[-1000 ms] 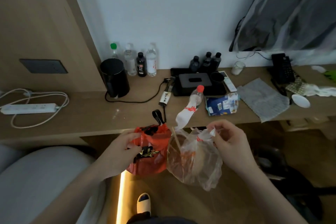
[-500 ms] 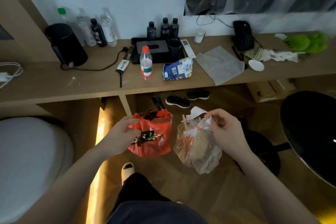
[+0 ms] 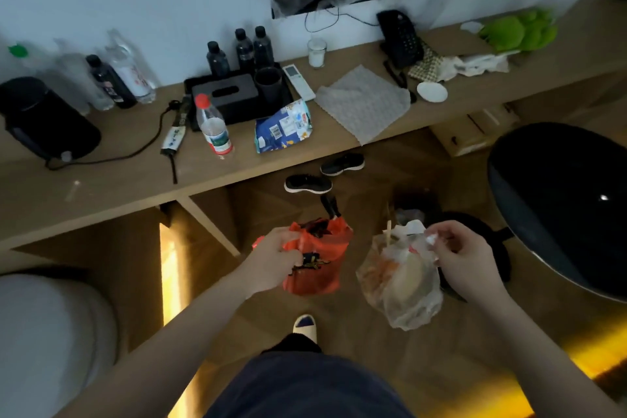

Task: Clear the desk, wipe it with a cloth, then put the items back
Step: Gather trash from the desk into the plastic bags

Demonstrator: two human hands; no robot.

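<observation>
My left hand [image 3: 274, 260] grips a red plastic bag [image 3: 319, 263] by its upper edge, off the desk and above the floor. My right hand [image 3: 464, 256] pinches the knotted top of a clear plastic bag [image 3: 400, 285] with food scraps and chopsticks in it. Both bags hang in front of the wooden desk [image 3: 112, 187]. On the desk lie a grey cloth [image 3: 363, 103], a red-capped water bottle [image 3: 213, 129], a blue snack bag [image 3: 283, 127], a black tissue box [image 3: 225, 95] on a tray, and a black kettle [image 3: 44, 119].
Several bottles [image 3: 112, 78] line the wall at the back left. A telephone [image 3: 400, 39], a white remote [image 3: 299, 81], a glass [image 3: 317, 52], a small white dish [image 3: 432, 92] and a green toy [image 3: 519, 30] sit further right. A black chair [image 3: 563, 204] stands right; shoes [image 3: 307, 183] lie under the desk.
I have stepped back from the desk and the view has tilted down. Both bags have dropped lower and moved right, away from the desk edge. Both hands keep their hold.
</observation>
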